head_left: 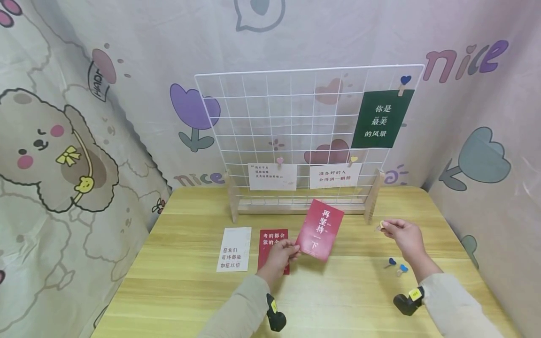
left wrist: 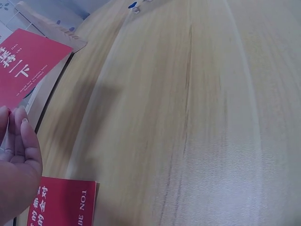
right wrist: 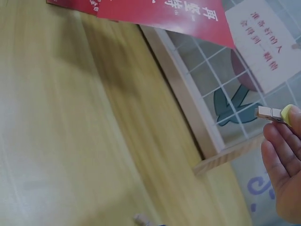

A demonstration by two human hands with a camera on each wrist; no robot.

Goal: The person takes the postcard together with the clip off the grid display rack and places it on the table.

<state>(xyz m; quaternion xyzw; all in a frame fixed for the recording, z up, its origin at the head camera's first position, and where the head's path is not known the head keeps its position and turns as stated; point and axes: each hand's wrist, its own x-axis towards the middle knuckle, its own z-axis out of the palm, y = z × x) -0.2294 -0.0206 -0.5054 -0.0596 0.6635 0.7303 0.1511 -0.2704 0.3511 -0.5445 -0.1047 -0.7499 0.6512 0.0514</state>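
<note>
My left hand (head_left: 279, 257) pinches a red card (head_left: 320, 230) with white characters by its lower left corner, holding it tilted above the table. Part of a second red card (head_left: 266, 249) on the table is hidden behind that hand. Between the thumb and fingers of my right hand (head_left: 406, 237) is a small wooden clothespin (right wrist: 269, 113) with a yellow heart, held off to the right of the card. Two more clothespins, one with a dark blue heart (head_left: 392, 261) and one with a lighter blue heart (head_left: 403, 268), lie on the table near the right hand.
Behind the hands stands a white wire grid (head_left: 291, 112) on wooden feet. Clipped to it are a green card (head_left: 382, 119) at upper right and two white cards, left (head_left: 272, 177) and right (head_left: 335, 176), lower down. Another white card (head_left: 234, 249) lies on the table (head_left: 181, 291) at left.
</note>
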